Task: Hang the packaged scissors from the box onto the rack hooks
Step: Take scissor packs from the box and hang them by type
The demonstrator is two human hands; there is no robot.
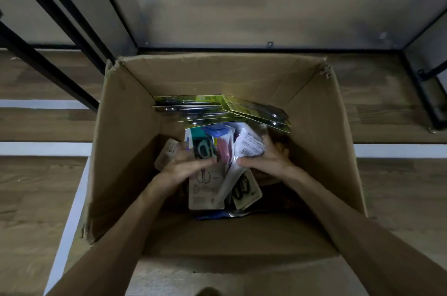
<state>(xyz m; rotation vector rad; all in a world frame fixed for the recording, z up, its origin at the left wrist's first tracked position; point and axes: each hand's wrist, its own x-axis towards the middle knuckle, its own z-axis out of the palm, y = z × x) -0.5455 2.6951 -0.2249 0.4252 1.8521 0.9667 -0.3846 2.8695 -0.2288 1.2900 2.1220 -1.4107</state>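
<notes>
Both forearms reach down into the open cardboard box (125, 150). The left hand (183, 165) and right hand (268, 157) clasp a bundle of packaged scissors (217, 150) from either side, fingers curled round its edges. Yellow-carded packs (256, 109) lie behind.

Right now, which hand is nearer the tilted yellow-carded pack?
Right. The right hand grips the bundle below the yellow-carded pack; the left hand holds the bundle's other side, farther left.

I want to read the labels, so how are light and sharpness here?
Head view: dim, the brown cardboard box shadowed inside; left hand, right hand and the card-backed scissor packs they grip are motion-blurred, print unreadable; edges stretched by the wide lens.
</notes>
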